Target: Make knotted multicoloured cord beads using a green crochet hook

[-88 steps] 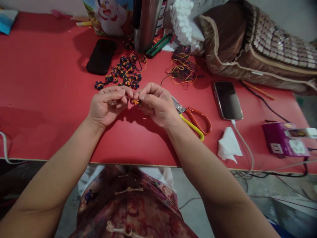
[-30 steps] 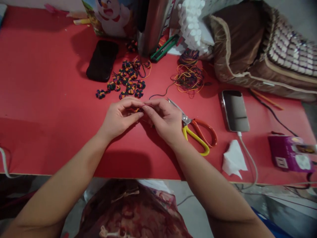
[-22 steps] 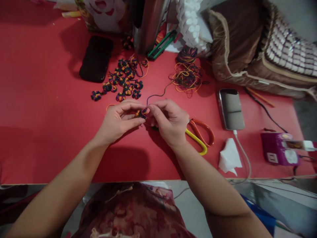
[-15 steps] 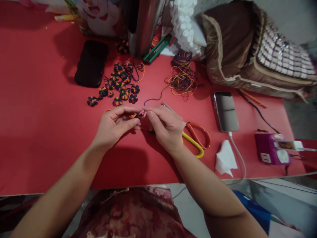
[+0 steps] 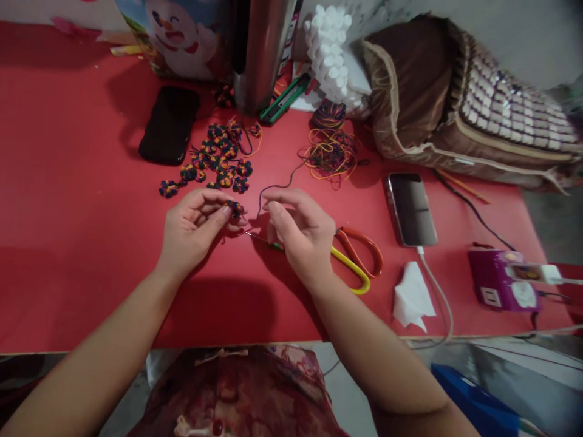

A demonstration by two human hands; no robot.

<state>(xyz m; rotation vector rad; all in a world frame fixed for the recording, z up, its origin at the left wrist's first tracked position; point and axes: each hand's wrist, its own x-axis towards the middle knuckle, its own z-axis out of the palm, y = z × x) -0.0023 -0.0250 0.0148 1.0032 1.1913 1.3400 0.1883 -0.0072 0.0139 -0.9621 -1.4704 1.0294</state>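
Observation:
My left hand (image 5: 189,233) is closed, pinching a small crocheted flower (image 5: 235,209) in dark, orange and pink yarn between thumb and fingers. My right hand (image 5: 303,237) has thumb and forefinger together, its other fingers curled round a crochet hook (image 5: 274,246) with a green handle. The hook's thin metal tip points left, close below the flower. A dark strand of yarn (image 5: 276,186) runs from a loose tangle of yarn (image 5: 330,152) down to the gap between my hands. Several finished crocheted flowers (image 5: 218,161) lie in a cluster beyond my left hand.
Scissors (image 5: 359,258) with red and yellow handles lie partly under my right hand. A black phone (image 5: 169,124), a green cutter (image 5: 285,100) and a metal flask (image 5: 257,54) are farther back. To the right are a charging phone (image 5: 412,209), a tissue (image 5: 413,297) and a purple box (image 5: 503,279).
My left hand has drawn left with the flower, widening the gap between my hands. The hook's metal tip now shows between them. The whole view has shifted slightly.

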